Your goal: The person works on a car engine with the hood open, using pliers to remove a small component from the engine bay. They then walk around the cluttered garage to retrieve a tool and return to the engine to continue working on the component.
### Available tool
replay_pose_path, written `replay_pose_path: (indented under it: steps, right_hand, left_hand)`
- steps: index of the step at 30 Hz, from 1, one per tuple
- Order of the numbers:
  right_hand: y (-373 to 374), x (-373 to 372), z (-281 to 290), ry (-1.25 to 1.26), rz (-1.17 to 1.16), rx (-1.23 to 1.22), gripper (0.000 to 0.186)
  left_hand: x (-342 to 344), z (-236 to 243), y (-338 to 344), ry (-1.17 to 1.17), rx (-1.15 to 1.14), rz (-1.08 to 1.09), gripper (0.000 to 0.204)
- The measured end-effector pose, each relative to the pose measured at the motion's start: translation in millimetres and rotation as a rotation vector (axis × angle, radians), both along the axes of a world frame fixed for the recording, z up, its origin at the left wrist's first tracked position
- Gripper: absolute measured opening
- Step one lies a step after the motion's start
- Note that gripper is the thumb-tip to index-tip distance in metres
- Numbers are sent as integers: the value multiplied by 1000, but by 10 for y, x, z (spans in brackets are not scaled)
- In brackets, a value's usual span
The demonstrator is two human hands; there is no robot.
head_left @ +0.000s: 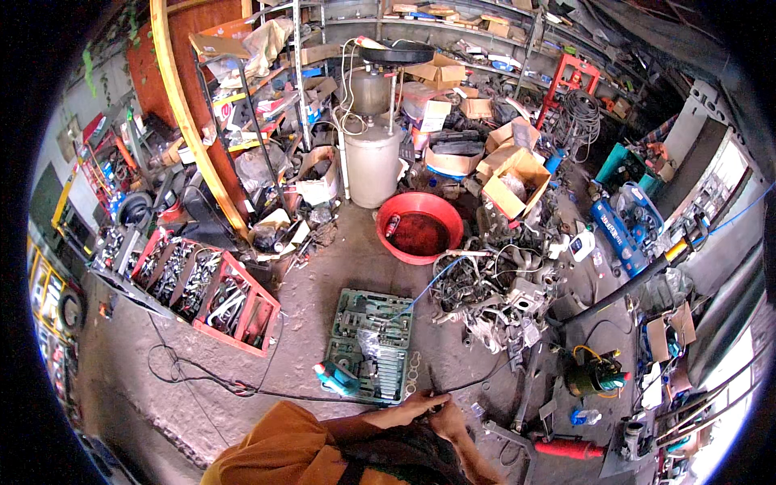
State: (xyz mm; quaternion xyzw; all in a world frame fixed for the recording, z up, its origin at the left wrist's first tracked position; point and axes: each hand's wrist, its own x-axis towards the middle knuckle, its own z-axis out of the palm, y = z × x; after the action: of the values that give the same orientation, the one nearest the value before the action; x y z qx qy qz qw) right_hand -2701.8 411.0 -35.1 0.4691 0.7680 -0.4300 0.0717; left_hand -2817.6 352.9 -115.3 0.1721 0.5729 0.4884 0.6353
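Close together at the bottom centre are my left hand [414,406] and my right hand [449,422], both with curled fingers. A thin dark piece pokes up beside the fingertips; what they grip is too small to make out. Just ahead lies an open green tool case [346,307] with sockets and wrenches in its slots. On its near left corner rests a teal and white object [335,378]. Several metal rings [413,373] lie in a row along the case's right side. A black cable [307,397] runs along the floor behind my hands.
Farther ahead stands a red basin [388,202] with dark reddish contents. A red metal rack [257,311] of wrenches sits at left. Greasy engine parts [501,295] are heaped at right, near a red cylinder [570,449]. A grey tank [373,166] and cluttered shelves are behind.
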Motion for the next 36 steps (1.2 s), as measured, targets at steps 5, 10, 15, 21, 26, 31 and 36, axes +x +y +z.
replay_pose_path:
  steps: [5, 10, 15, 21, 26, 31, 36]
  right_hand:
    - [-153, -93, 4, 353, -84, -280, 57]
    - [-153, -72, -84, 164, 9, -104, 68]
    - [-169, 211, -806, 485, -38, -101, 79]
    - [-122, 251, -1536, 618, -252, -359, 74]
    - [-140, 174, -810, 498, -223, -363, 39]
    - [-104, 174, -776, 570, -252, -643, 21]
    - [-93, 150, -667, 428, -191, -592, 31]
  left_hand:
    - [-103, 61, -184, 128, 139, -86, 60]
    - [-244, 36, -154, 200, 102, -154, 54]
    - [-153, 251, -24, 187, -76, -43, 57]
    - [-158, -212, -35, 159, 96, -279, 73]
    - [-205, -279, -156, 359, 239, -466, 65]
    - [-80, -283, -126, 62, -75, -403, 63]
    - [-47, -303, -247, 233, 258, -269, 64]
